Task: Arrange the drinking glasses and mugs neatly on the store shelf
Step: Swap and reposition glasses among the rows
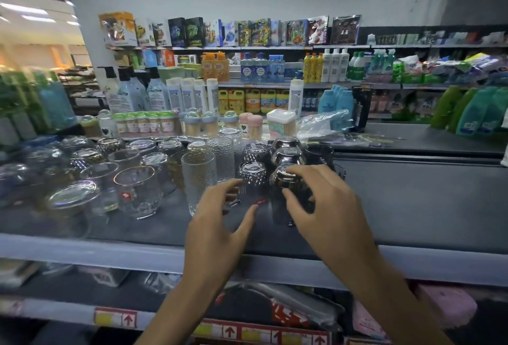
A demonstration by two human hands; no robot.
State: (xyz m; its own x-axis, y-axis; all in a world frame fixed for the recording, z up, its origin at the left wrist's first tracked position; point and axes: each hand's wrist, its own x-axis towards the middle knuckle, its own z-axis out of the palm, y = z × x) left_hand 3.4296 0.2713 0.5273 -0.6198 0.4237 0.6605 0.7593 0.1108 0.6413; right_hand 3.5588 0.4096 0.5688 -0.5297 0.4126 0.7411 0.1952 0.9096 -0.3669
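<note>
Several rows of glassware, mostly mouth-down, crowded on the left and centre of grey shelf.

Dark smoked tumbler: inverted, at front of a short file of like pieces. Held by right hand, fingertips curled over the base, thumb against the wall.

Cut-glass tumbler: inverted, just left of it. Left hand alongside, fingers spread and relaxed, gripping nothing; contact not discernible.

Handling, as judged: rigid, brittle, smooth, probably slippery, moderate weight. Best taken round the wall, thumb opposite fingers, and lifted clear rather than slid against neighbours. Tall dimpled glass close by, likely tippable.
</note>
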